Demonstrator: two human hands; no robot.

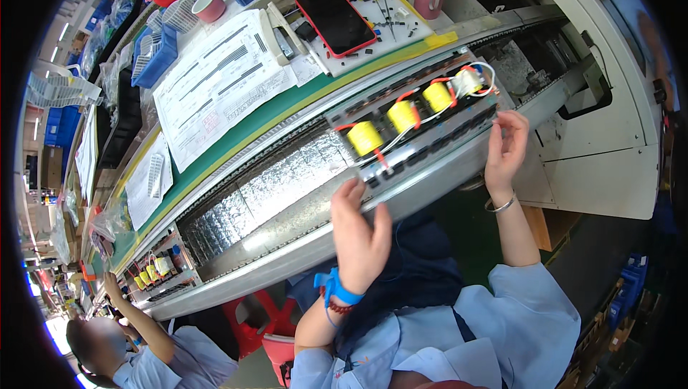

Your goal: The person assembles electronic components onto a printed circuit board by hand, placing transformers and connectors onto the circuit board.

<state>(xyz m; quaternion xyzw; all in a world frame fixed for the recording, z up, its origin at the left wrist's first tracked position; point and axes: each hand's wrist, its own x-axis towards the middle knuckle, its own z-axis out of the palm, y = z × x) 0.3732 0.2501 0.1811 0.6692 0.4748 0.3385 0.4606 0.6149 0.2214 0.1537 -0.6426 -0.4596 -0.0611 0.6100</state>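
A circuit board assembly in a long carrier lies slightly blurred on the conveyor. It bears several yellow-wrapped coils, with red and white wires and rows of dark parts. My left hand, with a blue wrist strap, is at the carrier's near left corner. Its thumb stands apart from the fingers and nothing shows in its grasp. My right hand, wearing a metal bracelet, is at the right end, fingers bent and apart, fingertips close to the corner. Whether either hand touches the carrier I cannot tell.
Beyond the conveyor lie a red-edged phone, printed sheets, loose small parts and a blue bin. A white machine housing stands right. At left, another person reaches toward a second board.
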